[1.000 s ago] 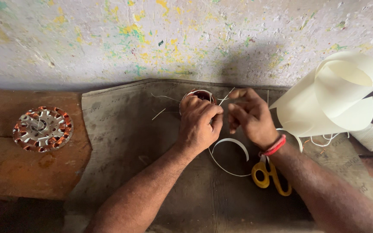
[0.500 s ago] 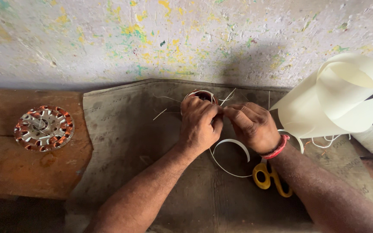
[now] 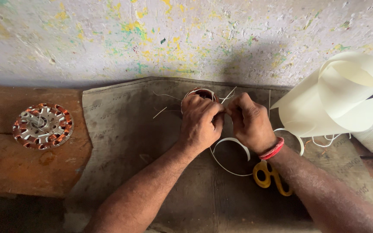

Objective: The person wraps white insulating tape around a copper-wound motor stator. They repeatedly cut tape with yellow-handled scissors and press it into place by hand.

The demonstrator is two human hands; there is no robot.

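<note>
Head view, items listed by size.

Wall [image 3: 109,39]: pale plaster flecked with yellow and green paint, filling the upper part of the frame.

Mat [image 3: 134,142]: grey-brown sheet laid over the middle of the work area, its far edge turned up against the wall.

Bench [image 3: 5,168]: worn reddish-brown wood, showing to the left of the mat.

Paper roll [image 3: 342,95]: cream sheet curled loosely into a cone-like coil, at the right on the mat, well apart from the hands.

Left hand [image 3: 200,123]: fingers curled and pressed together over the near side of the stator, thumb and forefinger pinching at a point beside the right hand's fingertips.

Right hand [image 3: 251,123]: fingers bunched, pinching something small against the left hand; what is pinched cannot be told. A red band [image 3: 273,149] sits on the wrist.

Wound stator disc [image 3: 43,126]: round, metal core with copper coils, lying flat on the bench at left, well apart from the hands.

Stator [image 3: 201,92]: small round piece with white lining, on the mat near the wall, mostly hidden under the left hand.

Scissors [image 3: 270,176]: yellow handles, on the mat, partly under the right forearm.

Paper strip [image 3: 234,142]: white, curved, on the mat just below the hands.
</note>
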